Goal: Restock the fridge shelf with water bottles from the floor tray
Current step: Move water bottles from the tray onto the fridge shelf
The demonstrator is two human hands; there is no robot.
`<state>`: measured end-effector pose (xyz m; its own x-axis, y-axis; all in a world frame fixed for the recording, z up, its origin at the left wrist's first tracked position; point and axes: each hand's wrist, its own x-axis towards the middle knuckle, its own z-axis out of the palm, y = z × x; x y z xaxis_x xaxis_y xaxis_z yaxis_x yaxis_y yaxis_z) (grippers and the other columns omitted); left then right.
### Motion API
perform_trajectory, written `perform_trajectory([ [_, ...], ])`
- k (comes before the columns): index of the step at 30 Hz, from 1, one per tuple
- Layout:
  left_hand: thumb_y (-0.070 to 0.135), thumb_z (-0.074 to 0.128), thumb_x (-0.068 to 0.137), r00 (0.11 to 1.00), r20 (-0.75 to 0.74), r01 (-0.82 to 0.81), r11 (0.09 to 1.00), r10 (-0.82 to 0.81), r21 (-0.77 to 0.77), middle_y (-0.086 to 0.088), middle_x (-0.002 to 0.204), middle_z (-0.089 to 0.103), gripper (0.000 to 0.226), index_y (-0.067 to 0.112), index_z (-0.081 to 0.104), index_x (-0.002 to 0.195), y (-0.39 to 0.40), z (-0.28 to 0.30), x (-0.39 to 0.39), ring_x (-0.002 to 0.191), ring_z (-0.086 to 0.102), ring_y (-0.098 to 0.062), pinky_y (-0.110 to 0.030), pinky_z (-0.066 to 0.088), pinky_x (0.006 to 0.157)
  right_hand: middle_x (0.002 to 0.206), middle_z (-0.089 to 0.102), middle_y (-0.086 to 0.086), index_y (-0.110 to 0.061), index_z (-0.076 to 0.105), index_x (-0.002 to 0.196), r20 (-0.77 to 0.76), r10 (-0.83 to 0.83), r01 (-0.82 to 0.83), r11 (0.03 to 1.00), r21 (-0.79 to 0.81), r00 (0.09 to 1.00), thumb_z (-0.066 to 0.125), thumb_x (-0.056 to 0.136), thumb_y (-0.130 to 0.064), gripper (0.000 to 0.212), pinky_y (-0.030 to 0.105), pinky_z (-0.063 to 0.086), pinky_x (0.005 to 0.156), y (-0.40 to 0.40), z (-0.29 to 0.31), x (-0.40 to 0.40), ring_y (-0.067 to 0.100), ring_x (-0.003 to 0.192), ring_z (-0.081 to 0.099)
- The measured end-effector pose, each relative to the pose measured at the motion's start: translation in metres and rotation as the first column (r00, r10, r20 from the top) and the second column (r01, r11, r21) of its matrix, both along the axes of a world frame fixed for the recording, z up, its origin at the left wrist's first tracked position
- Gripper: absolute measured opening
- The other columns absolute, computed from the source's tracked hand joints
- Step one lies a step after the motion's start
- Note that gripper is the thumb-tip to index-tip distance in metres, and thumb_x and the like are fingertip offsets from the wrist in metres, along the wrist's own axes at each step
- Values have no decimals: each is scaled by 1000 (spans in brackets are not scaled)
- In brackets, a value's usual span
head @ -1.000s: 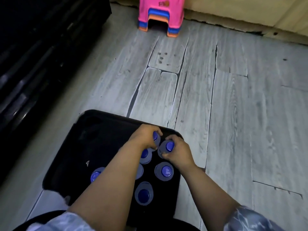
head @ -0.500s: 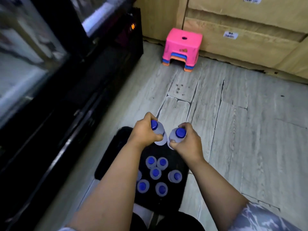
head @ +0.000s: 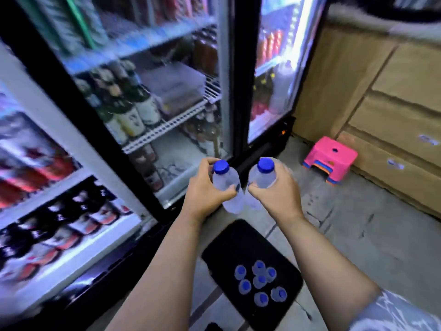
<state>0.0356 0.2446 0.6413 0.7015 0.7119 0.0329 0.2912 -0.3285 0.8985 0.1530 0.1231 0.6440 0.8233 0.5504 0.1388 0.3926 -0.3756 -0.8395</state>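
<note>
Left hand (head: 205, 187) and right hand (head: 274, 189) each wrapped round a water bottle (head: 225, 180); possible bump against the fridge's glass door (head: 167, 103), seemingly closed.

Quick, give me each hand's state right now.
Left hand: closed round a blue-capped water bottle, held upright.
Right hand: closed round a second water bottle, also upright.
</note>
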Motion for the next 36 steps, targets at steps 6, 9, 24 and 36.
perform_trajectory([
  [6,34,74,59,954,192,-241,970,232,22,14,100,69,51,36,56,107,33,100,-71,92,65,-6,-27,52,79,103,60,1,-23,53,111,67,175,-183,973,139,982,69,67,-19,47,17,36,75,59,101,-57,18,99,52],
  [9,27,77,65,902,305,-340,938,305,69,11,104,69,50,28,58,112,45,142,-110,98,64,-6,-23,51,82,103,59,1,-22,54,110,150,304,-329,927,182,941,71,68,-22,45,19,35,75,91,137,-90,19,101,52],
  [24,13,75,78,671,554,-714,632,493,302,-1,99,65,47,14,59,122,143,322,-279,85,58,-11,-3,39,64,102,64,1,-20,56,114,393,557,-682,593,429,732,63,63,-35,53,37,50,78,245,302,-250,26,97,58],
  [36,48,74,66,641,588,-760,516,494,395,11,98,60,49,29,53,107,248,436,-330,87,58,-11,-33,52,77,107,66,4,-18,52,123,473,516,-699,497,514,714,56,61,-49,70,33,52,74,355,416,-297,21,94,62],
])
